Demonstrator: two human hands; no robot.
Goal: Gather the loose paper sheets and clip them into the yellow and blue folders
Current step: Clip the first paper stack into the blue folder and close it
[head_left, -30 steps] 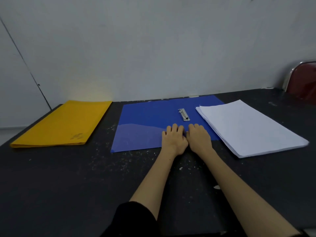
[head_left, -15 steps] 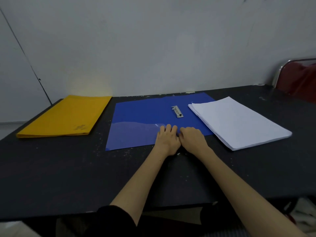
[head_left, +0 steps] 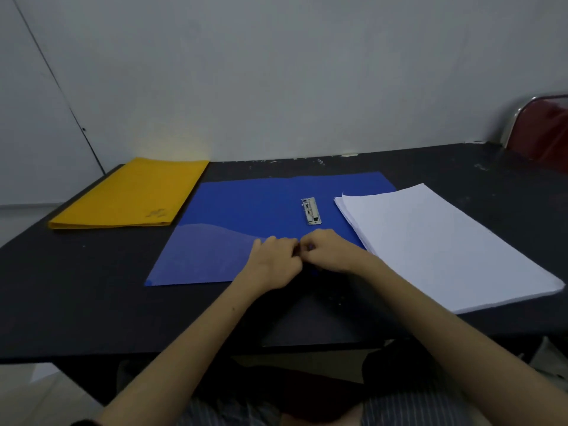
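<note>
Both hands' fingers [head_left: 287,241] have curled onto the blue folder [head_left: 261,207].

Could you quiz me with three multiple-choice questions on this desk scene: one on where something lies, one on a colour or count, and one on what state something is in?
1. Where does the paper stack lie?
A. On the yellow folder
B. Right of the metal clip, overlapping the blue folder's right edge
C. On the chair

2. How many folders are on the table?
A. One
B. Two
C. Four

3. What state is the yellow folder in?
A. Closed flat
B. Spread open
C. Standing upright

Answers:
1 B: the sheets cover the right edge of the blue folder, beside the clip.
2 B: one yellow, one blue.
3 A: it lies shut, while the blue one is spread open under the left hand and right hand.
</note>
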